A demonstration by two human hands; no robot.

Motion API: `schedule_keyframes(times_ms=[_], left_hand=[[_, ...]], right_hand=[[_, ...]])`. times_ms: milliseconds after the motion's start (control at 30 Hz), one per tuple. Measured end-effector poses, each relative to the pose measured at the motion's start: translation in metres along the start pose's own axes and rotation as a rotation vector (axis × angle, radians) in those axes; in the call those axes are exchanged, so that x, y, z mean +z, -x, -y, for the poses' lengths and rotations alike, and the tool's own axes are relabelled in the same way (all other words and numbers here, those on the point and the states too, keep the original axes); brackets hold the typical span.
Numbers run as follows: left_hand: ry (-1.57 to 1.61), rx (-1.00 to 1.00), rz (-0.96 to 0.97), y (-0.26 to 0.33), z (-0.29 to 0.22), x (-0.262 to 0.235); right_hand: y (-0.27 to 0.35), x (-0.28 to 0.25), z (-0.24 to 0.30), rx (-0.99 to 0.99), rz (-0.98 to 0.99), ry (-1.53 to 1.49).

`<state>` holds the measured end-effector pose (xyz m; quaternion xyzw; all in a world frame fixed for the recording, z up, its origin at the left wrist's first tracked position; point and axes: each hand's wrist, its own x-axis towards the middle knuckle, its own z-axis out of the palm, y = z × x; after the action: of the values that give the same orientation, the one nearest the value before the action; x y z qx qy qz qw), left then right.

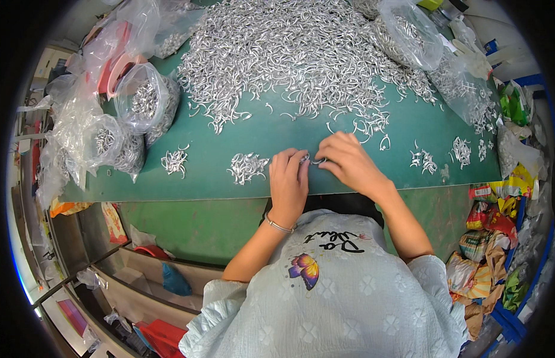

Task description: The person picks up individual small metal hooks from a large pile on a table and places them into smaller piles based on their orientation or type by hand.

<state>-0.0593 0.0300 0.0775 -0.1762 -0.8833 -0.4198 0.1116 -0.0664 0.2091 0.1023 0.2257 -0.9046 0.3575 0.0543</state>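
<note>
- Left hand (288,182): rests on the green tabletop (349,173) near its front edge, fingers (299,162) curled narrow and pinched on a small silver metal hook (314,160). A thin bracelet (278,225) sits on the wrist.
- Right hand (349,162): lies just beside the left hand, fingers bent narrow, fingertips meeting the same small silver metal hook from the other side.
- Location of the hook: between the two sets of fingertips, at tabletop level, close to the front edge; its exact shape is too small to tell.
- Large heap of silver hooks (289,48): covers the far half of the tabletop, well apart from the hands.
- Small clusters of hooks: one cluster (246,167) just left of the left hand, another (175,161) farther left, several (423,160) to the right of the right hand.
- Clear plastic bags (143,98): stand at the left side of the tabletop, partly filled with hooks; another bag (408,33) lies at the far right.
- Coloured wrappers (492,238): piled below the tabletop's right end.
</note>
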Motion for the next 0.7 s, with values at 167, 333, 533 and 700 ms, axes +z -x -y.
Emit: schedule_keyframes(times_ms=[167, 333, 533, 700], left_hand=[[-0.021, 0.001, -0.013, -0.005, 0.002, 0.006], [-0.096, 0.006, -0.007, -0.009, 0.006, 0.004], [-0.020, 0.010, 0.019, -0.007, 0.005, 0.004], [0.043, 0.048, 0.063, -0.010, -0.004, 0.009]], right_hand=[[-0.006, -0.022, -0.015, 0.105, -0.200, 0.097], [-0.002, 0.007, 0.007, -0.004, 0.015, 0.095], [0.002, -0.001, 0.003, 0.102, -0.101, -0.024], [0.026, -0.043, -0.014, 0.268, -0.265, 0.004]])
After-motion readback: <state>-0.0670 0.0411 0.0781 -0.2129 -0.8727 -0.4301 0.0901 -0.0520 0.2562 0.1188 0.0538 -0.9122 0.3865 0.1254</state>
